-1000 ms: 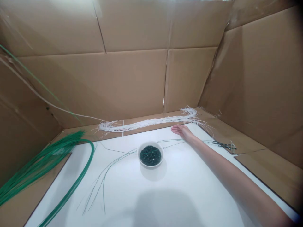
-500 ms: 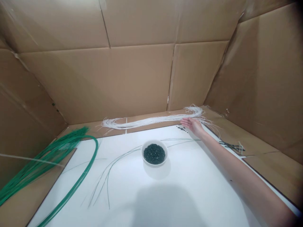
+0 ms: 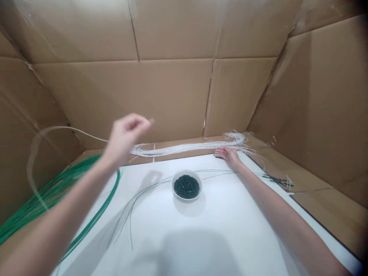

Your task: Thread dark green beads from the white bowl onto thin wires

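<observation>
Raised over the left part of the table, my left hand (image 3: 126,132) is closed in a pinch. Between its fingertips is a thin white strand (image 3: 71,128), whose short end pokes out past the fingers while the rest loops back to the left, blurred. My right hand (image 3: 230,156) rests at the table's far right edge with its fingers stretched out and apart from the thumb. Under and beside those fingers lie small dark beads (image 3: 216,155), mostly covered. A white bowl (image 3: 187,198) full of dark green beads (image 3: 186,186) stands mid-table.
Along the back edge stretches a bundle of white strands (image 3: 184,147). Green strands (image 3: 34,203) lie at the left, some curving onto the table. Thin green strands (image 3: 143,190) pass behind the bowl to dark beaded ends (image 3: 277,179) at right. Cardboard walls (image 3: 172,96) enclose the table.
My left hand has come into view from the left, carrying the white strand up over the table. My right hand has shifted slightly left, covering more of the loose beads.
</observation>
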The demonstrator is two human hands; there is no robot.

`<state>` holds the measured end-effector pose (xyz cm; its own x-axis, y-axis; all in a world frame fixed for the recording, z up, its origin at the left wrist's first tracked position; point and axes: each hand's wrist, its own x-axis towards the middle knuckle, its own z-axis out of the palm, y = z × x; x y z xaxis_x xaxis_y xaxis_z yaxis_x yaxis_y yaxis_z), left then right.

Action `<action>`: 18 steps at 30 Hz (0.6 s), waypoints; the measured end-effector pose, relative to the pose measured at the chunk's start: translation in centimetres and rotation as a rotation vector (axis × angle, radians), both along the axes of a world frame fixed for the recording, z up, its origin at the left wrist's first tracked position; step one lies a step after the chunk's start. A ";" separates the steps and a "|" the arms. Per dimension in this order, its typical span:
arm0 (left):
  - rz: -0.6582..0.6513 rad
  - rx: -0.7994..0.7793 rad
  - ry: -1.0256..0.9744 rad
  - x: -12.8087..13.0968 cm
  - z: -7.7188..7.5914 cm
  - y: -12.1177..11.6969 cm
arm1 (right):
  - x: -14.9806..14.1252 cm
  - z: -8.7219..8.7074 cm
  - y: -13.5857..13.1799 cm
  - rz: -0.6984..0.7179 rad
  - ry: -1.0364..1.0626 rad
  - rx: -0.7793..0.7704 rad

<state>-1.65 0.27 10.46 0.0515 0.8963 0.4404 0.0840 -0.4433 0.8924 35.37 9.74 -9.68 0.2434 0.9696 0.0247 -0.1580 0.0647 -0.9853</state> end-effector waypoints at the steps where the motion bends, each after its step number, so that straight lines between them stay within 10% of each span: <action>1: -0.015 -0.014 0.135 0.5 -1.6 -0.3 | 0.1 0.6 -0.2 -0.012 -0.008 0.022; 7: -0.182 -0.163 0.606 3.2 -11.1 -1.6 | -3.1 4.8 -3.5 0.124 -0.142 0.082; 10: -0.140 -0.214 0.647 3.7 -13.1 -1.4 | -7.3 6.2 -5.8 0.394 -0.285 0.042; 13: -0.086 -0.228 0.655 3.8 -14.3 -0.9 | -11.5 6.2 -7.7 0.844 -0.909 0.064; 18: -0.031 -0.172 0.592 3.8 -16.2 -0.6 | -15.2 4.1 -8.5 0.775 -1.356 0.155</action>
<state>2.16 -0.29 -5.72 0.2700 0.9462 0.1784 0.5768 -0.3073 0.7569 20.18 1.22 -5.53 -0.5787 0.8107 -0.0888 0.7640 0.5009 -0.4066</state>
